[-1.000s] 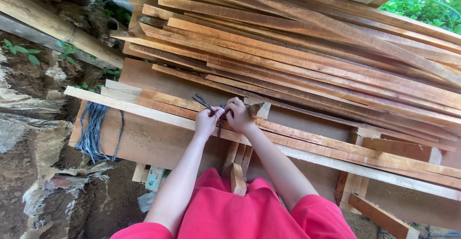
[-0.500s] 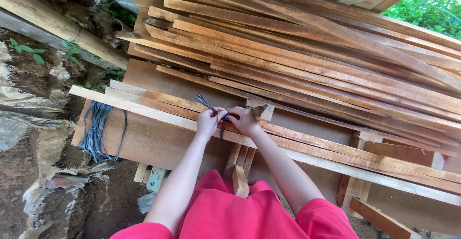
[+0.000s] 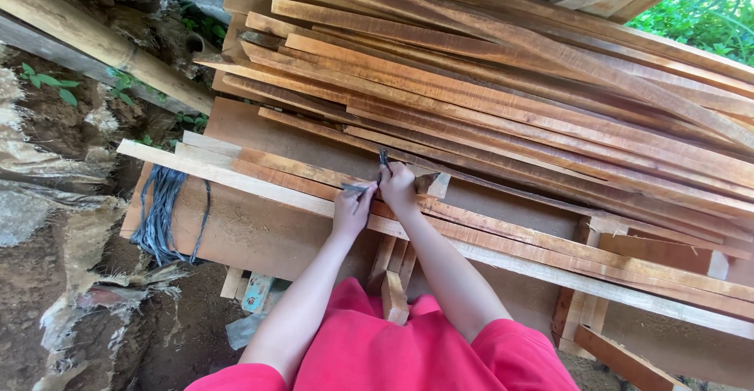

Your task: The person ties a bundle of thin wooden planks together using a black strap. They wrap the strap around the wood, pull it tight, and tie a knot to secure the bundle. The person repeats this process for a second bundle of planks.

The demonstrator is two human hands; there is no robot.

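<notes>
A dark, thin strand (image 3: 382, 162), apparently cord or strapping, is held over a long pale wooden batten (image 3: 259, 180) that lies across the brown board table (image 3: 259, 234). The right hand (image 3: 398, 187) is closed around the strand, one end of which sticks up just above its knuckles; the left hand (image 3: 353, 206) is closed too, pinching a short dark piece just beside it. Both hands rest on the batten, close together and nearly touching. What kind of strand it is cannot be told for certain.

For the step to be done well, the strand would best be kept taut between the two hands and pressed flat against the batten, so that no slack forms. The batten is judged likely to slide on the smooth board, so weight should be kept on it through the wrists.

Behind the hands, a loose stack of reddish wood strips (image 3: 503, 85) is piled at an angle, its lower strips reaching close to the right hand; they should be left undisturbed. A bundle of blue-grey cord (image 3: 161, 210) hangs over the table's left edge, well apart from the hands. Bare earth and a thick bamboo pole (image 3: 94, 45) lie further left.
</notes>
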